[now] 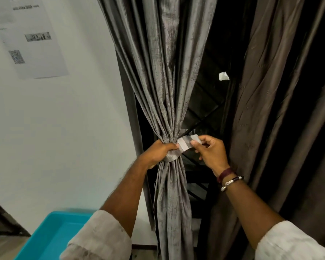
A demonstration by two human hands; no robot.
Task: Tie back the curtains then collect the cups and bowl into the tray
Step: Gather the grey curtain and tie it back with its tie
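White wall [64, 128], two curtains, one teal tray [51, 239].
Left hand [158, 152] clenches the gathered grey curtain [167, 91]; right hand [210, 151] pinches the tieback strap [186, 144] beside it.

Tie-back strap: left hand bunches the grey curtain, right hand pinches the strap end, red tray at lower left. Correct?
Not quite. In the head view the tray is turquoise, not red. The rest holds: the left hand bunches the grey curtain and the right hand pinches the strap end.
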